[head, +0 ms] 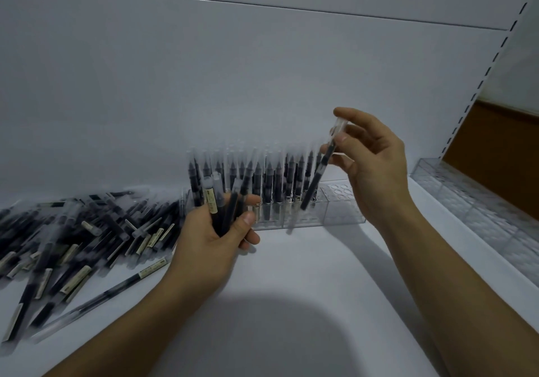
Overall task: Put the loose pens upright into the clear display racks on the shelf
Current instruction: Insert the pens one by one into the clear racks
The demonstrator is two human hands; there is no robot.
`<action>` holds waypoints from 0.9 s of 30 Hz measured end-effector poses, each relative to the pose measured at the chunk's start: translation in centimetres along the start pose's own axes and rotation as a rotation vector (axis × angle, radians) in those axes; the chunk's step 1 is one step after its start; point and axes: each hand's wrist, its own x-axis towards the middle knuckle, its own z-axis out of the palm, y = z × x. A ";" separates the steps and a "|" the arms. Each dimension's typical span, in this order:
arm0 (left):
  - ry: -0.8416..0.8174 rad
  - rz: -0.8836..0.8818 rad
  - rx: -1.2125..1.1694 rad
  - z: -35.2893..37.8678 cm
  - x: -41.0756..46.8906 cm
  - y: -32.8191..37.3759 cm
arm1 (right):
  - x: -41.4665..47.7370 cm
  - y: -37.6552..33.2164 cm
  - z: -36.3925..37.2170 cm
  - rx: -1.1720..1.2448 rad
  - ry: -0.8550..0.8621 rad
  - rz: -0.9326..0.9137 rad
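Pinching a pen (316,180) near its clear cap, the right grip (376,158) holds it tilted over the rack (341,201) at frame centre; the left grip (215,239) clasps a spare bundle (224,201). Light, stiff, slick barrels look best held high. A loose pile (73,236) lies lower left.

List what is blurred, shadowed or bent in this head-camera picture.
Head view: dim, bluish light; the pile of loose pens is smeared by blur, as are the racked pens; a broad soft shadow falls on the shelf at bottom centre; the wide lens bows the slotted upright at right.
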 end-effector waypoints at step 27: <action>0.047 -0.013 0.089 -0.1 -0.3 0.8 | 0.2 1.4 -0.4 -0.430 0.020 -0.206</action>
